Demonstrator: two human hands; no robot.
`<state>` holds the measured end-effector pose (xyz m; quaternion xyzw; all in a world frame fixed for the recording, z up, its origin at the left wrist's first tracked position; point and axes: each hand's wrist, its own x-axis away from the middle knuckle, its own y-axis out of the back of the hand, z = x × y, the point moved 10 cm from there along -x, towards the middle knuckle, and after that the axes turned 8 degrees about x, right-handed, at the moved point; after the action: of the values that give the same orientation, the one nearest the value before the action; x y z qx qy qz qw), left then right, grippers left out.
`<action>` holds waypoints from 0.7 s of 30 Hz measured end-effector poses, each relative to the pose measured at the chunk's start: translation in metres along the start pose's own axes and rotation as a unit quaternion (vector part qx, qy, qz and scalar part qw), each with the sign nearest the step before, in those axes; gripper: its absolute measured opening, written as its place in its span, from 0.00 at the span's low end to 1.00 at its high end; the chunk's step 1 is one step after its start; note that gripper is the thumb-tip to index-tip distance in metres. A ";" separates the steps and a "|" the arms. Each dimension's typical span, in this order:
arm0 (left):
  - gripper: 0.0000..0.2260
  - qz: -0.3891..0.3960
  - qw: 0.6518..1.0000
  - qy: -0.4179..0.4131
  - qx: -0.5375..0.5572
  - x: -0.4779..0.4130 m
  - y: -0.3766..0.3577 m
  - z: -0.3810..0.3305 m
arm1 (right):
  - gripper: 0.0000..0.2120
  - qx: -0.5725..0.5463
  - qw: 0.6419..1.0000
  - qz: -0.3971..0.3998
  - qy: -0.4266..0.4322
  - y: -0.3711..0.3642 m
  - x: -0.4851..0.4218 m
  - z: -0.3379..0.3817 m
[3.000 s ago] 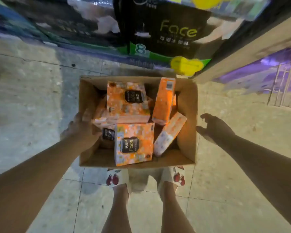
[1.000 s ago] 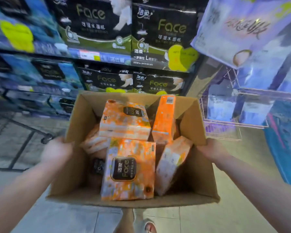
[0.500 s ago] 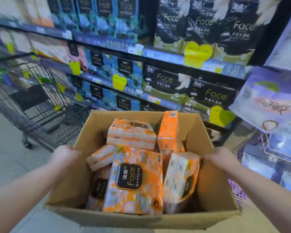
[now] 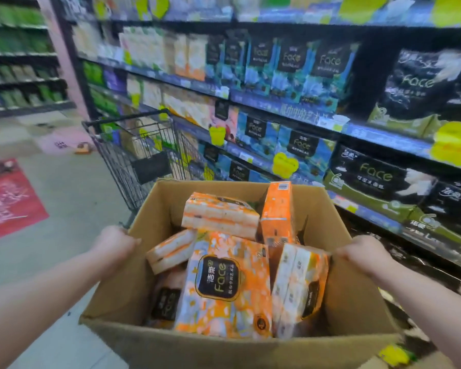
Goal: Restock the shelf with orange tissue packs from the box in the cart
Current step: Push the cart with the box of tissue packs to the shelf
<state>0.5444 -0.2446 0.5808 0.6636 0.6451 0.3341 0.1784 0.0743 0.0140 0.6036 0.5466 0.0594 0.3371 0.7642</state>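
Left hand and right hand grip the box of orange tissue packs near the shelf; next, likely unloading packs.

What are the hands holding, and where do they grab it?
The cardboard box of orange tissue packs. The left hand grips its left wall's top edge, the right hand its right wall's top edge.

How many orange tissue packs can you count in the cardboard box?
6 packs: back left, upright back right, tilted left, front centre, front right, low front left. More may lie hidden.
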 end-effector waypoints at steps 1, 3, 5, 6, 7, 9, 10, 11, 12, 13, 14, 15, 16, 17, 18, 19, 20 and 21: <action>0.10 0.001 1.000 -0.003 -0.003 -0.016 0.015 0.004 | 0.07 -0.007 1.000 0.001 -0.002 -0.009 -0.001 0.021; 0.11 0.003 1.000 -0.006 -0.020 -0.049 0.045 0.011 | 0.07 -0.010 1.000 -0.002 -0.003 -0.027 -0.004 0.062; 0.12 -0.005 1.000 -0.005 -0.029 -0.079 0.077 0.020 | 0.07 -0.016 1.000 -0.009 0.011 -0.045 -0.006 0.106; 0.13 -0.014 0.999 -0.006 -0.028 -0.093 0.093 0.024 | 0.07 -0.018 1.000 -0.007 0.015 -0.056 -0.006 0.126; 0.12 -0.025 0.999 -0.009 -0.027 -0.107 0.110 0.027 | 0.06 -0.023 1.000 -0.004 0.018 -0.066 -0.006 0.145; 0.12 -0.039 0.998 -0.014 -0.039 -0.130 0.139 0.030 | 0.07 -0.028 0.999 0.001 0.023 -0.083 -0.005 0.182; 0.12 -0.044 0.998 -0.014 -0.044 -0.142 0.152 0.031 | 0.07 -0.029 0.999 -0.001 0.026 -0.087 -0.007 0.200; 0.11 -0.045 0.998 -0.010 -0.049 -0.154 0.163 0.031 | 0.07 -0.029 0.999 -0.007 0.031 -0.089 -0.012 0.218; 0.11 -0.046 0.997 -0.008 -0.053 -0.166 0.172 0.031 | 0.06 -0.030 0.999 -0.011 0.035 -0.090 -0.018 0.235; 0.10 -0.048 0.997 -0.007 -0.056 -0.177 0.180 0.031 | 0.06 -0.030 0.999 -0.012 0.039 -0.092 -0.023 0.252; 0.10 -0.052 0.997 -0.007 -0.056 -0.188 0.186 0.032 | 0.06 -0.035 0.998 -0.011 0.044 -0.095 -0.028 0.267; 0.10 -0.055 0.997 -0.007 -0.057 -0.199 0.191 0.032 | 0.06 -0.039 0.998 -0.009 0.048 -0.098 -0.034 0.280; 0.11 -0.058 0.997 -0.006 -0.058 -0.210 0.194 0.032 | 0.06 -0.040 0.998 -0.009 0.051 -0.102 -0.041 0.292; 0.11 -0.060 0.997 -0.005 -0.057 -0.221 0.196 0.032 | 0.06 -0.039 0.998 -0.012 0.053 -0.105 -0.049 0.304; 0.10 -0.063 0.997 -0.006 -0.055 -0.234 0.198 0.032 | 0.06 -0.037 0.998 -0.016 0.055 -0.108 -0.058 0.317; 0.10 -0.067 0.996 -0.005 -0.052 -0.247 0.200 0.030 | 0.06 -0.036 0.998 -0.018 0.056 -0.112 -0.068 0.329; 0.11 -0.069 0.996 -0.001 -0.051 -0.261 0.201 0.030 | 0.07 -0.037 0.997 -0.019 0.059 -0.116 -0.079 0.342; 0.11 -0.072 0.996 0.000 -0.053 -0.277 0.202 0.027 | 0.08 -0.037 0.997 -0.018 0.062 -0.119 -0.091 0.355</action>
<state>0.7268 -0.5303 0.6370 0.6054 0.6725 0.3538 0.2366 0.2215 -0.3422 0.6144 0.4946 0.1040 0.3587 0.7848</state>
